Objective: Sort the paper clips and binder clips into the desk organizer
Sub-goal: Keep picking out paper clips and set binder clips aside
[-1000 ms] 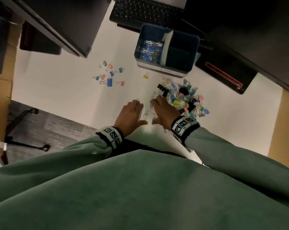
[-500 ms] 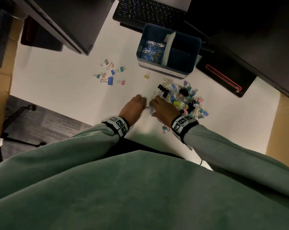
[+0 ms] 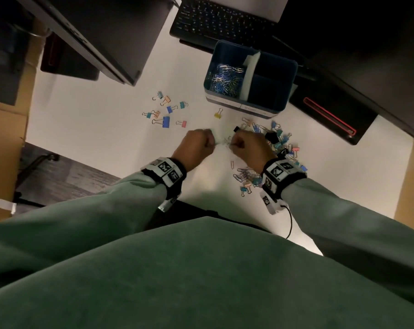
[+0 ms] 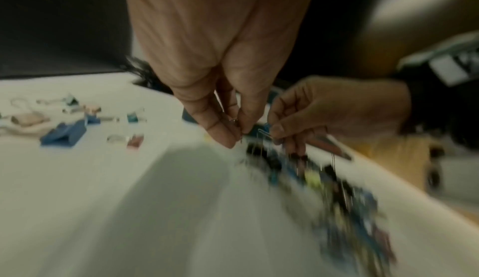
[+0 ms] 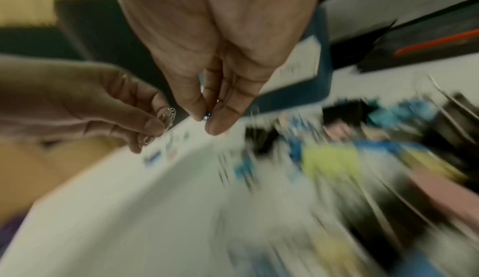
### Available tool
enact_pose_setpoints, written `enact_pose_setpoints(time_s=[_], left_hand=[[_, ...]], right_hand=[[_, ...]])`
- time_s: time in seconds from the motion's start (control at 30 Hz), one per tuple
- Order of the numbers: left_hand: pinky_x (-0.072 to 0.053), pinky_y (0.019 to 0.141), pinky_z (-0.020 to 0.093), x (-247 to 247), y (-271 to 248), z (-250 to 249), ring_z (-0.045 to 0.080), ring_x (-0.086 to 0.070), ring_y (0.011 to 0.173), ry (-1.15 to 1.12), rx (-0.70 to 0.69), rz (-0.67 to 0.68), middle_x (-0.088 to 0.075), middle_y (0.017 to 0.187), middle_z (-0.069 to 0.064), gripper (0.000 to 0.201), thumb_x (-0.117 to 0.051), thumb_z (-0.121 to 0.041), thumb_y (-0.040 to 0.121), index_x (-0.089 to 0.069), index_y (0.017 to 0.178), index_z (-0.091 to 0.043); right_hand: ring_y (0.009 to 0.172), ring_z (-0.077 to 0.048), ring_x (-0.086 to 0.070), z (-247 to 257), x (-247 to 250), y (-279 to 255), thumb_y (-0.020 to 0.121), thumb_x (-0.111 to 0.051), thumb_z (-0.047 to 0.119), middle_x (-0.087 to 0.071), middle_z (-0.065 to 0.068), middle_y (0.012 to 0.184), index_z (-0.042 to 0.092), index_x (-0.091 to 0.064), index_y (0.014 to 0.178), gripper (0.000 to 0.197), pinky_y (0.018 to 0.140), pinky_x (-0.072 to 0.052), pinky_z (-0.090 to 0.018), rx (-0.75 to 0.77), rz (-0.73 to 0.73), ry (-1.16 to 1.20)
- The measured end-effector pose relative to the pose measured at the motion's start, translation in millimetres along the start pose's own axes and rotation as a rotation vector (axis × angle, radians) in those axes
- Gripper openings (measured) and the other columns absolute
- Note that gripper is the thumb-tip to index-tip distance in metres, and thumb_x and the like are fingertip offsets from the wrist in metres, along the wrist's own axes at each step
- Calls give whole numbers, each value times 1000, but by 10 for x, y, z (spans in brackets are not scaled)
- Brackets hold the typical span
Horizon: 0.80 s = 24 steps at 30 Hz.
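Observation:
Both hands are raised a little above the white desk, fingertips facing each other. My left hand (image 3: pixel 199 143) (image 4: pixel 234 134) pinches a small bunch of silver paper clips (image 5: pixel 168 117). My right hand (image 3: pixel 245 145) (image 5: pixel 207 120) pinches paper clips (image 4: pixel 265 133) too, one of them blue. The blue desk organizer (image 3: pixel 276 105) stands beyond the hands; its left compartment holds a heap of paper clips (image 3: pixel 225 79), its right compartments look dark. A mixed pile of binder clips and paper clips (image 3: pixel 278 144) lies by my right hand. Both wrist views are blurred.
A group of coloured binder clips (image 3: pixel 166 111) lies left of the organizer, a yellow binder clip (image 3: pixel 218 113) in front of it. More clips (image 3: pixel 245 176) lie near my right wrist. A keyboard (image 3: pixel 215 20) and dark equipment (image 3: pixel 332 115) border the desk's far side.
Both hands have lifted off the desk and curled shut, each now pinching paper clips picked from the spot between them. One second ago the left hand lay flat with fingers spread.

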<state>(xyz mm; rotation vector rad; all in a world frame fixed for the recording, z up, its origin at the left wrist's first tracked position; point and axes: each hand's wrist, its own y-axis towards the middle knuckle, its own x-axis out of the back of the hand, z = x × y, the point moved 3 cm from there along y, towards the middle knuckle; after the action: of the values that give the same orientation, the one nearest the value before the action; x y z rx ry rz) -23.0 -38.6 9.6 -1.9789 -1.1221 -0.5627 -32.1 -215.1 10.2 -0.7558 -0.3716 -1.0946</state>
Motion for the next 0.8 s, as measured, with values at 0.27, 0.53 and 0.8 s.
enact_pose_setpoints(time_s=[0.27,0.53,0.8], left_hand=[[-54,81,28,1099,718,-516,13,-63,75,-174,-25,-349,-68,81,1,4,-64,-9,84,-68,84,-10],[-48,74,25,509,473,-272,14,-59,78,11,-107,-372,-63,97,3,10,-61,-10,88,-67,96,-13],[-41,99,46,-464,214,72,38,-49,122,567,-311,-42,-42,146,20,60,-59,-8,86,-41,142,1]], right_hand=[[65,-1,-60,686,812,797,87,-67,13,-67,2,82,10,-66,91,5,58,-47,-6,6,-367,173],[86,-16,-58,383,604,568,91,-62,16,-60,-3,101,12,-61,94,5,72,-46,-25,71,-253,-170],[101,-32,-59,-294,-33,-4,92,-58,19,-59,-15,115,6,-60,116,27,74,-49,-35,59,56,-446]])
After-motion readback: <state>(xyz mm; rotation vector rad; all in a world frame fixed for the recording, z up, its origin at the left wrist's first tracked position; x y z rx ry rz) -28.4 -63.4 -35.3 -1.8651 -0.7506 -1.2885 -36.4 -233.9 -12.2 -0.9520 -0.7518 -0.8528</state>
